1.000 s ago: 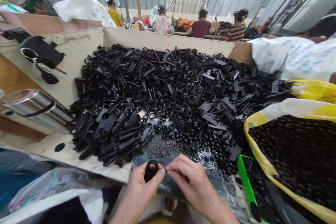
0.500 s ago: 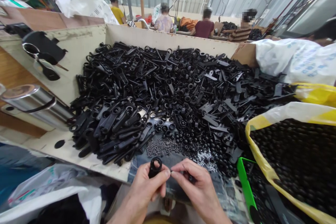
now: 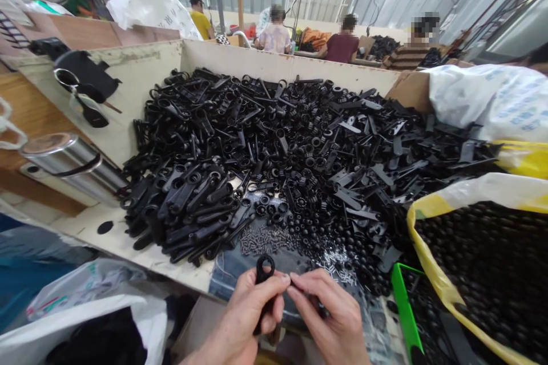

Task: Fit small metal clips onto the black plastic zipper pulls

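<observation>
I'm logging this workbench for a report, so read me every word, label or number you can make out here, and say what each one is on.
The black plastic lever in the left hand: no readable marking.
The white woven sack behind the bin: black lettering, too blurred to read.
The white bag at right: blue print, too small to read.

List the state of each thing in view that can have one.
Left hand, gripping a black plastic ring-ended lever upright
Right hand, pinching a small dark part
Bin, heaped with loose black plastic parts
Yellow-rimmed plastic bag, open, full of black round parts
</observation>
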`<state>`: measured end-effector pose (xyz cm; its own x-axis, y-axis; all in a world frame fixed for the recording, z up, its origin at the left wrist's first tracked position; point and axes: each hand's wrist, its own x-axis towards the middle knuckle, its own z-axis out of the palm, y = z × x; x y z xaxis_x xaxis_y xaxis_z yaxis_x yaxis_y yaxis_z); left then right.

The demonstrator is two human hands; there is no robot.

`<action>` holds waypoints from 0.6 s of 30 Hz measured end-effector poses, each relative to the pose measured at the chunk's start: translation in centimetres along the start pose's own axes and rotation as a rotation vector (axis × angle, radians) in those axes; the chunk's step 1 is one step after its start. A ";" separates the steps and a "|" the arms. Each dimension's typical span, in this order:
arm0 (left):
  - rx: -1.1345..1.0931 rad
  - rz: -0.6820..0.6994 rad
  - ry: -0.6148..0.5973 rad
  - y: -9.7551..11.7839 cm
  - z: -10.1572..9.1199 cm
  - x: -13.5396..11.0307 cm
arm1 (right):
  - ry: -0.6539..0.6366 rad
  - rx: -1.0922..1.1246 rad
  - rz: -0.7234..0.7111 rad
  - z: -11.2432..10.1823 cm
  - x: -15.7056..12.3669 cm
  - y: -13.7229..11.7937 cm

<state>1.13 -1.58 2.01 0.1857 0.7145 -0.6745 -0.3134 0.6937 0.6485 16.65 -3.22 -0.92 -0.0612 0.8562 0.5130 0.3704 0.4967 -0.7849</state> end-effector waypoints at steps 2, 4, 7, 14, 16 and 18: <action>0.004 -0.026 -0.030 0.2 -0.1 -0.3 | -0.005 -0.006 0.025 -0.3 0.1 0.0; 0.016 -0.054 -0.097 0.3 -0.6 -0.5 | 0.004 -0.013 0.085 -0.6 0.2 0.0; 0.034 -0.078 -0.212 0.4 -1.7 -0.9 | 0.012 -0.008 0.159 -0.8 0.3 0.1; 0.130 -0.015 -0.224 -0.7 -3.6 -1.2 | -0.115 0.070 0.166 1.1 -0.3 -0.2; 0.164 0.061 -0.236 -1.0 -3.8 -0.8 | -0.112 0.074 0.176 1.8 -0.5 -0.1; 0.211 0.120 -0.252 -1.2 -4.1 -0.3 | -0.107 0.065 0.189 2.3 -0.7 0.0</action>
<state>-2.33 -2.98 -0.04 0.3915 0.7741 -0.4975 -0.1524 0.5878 0.7945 14.57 -3.46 -2.06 -0.0960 0.9433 0.3177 0.3241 0.3314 -0.8861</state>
